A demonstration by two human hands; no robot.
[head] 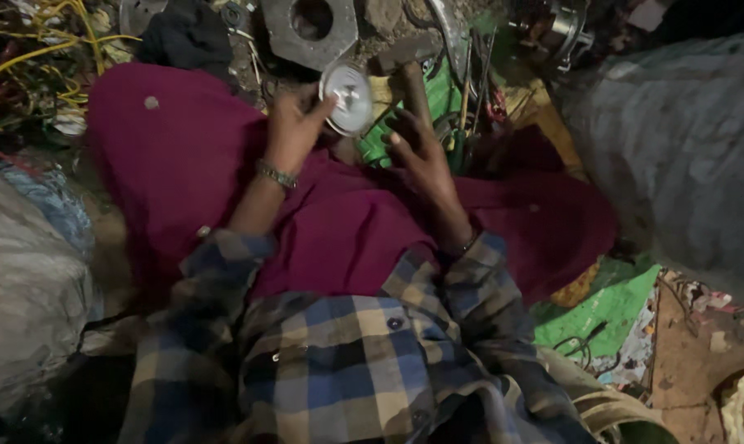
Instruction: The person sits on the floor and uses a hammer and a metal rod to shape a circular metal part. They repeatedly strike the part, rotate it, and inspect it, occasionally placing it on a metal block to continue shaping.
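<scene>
My left hand (294,123) holds a round silver metal disc (347,97) by its left edge, thumb on its rim, above my lap draped in magenta cloth (183,156). A metal bracelet sits on that wrist. My right hand (417,148) hovers just right of the disc with fingers spread and holds nothing. A hammer with a wooden handle (411,70) lies right behind the right hand's fingers. My checked shirt sleeves fill the lower frame.
A grey metal block with a round hole (310,29) lies beyond the disc. Yellow wires (35,49) tangle at top left. White sacks (23,288) stand at left, a grey sack (676,148) at right. Green sheets (606,308) and scraps cover the ground.
</scene>
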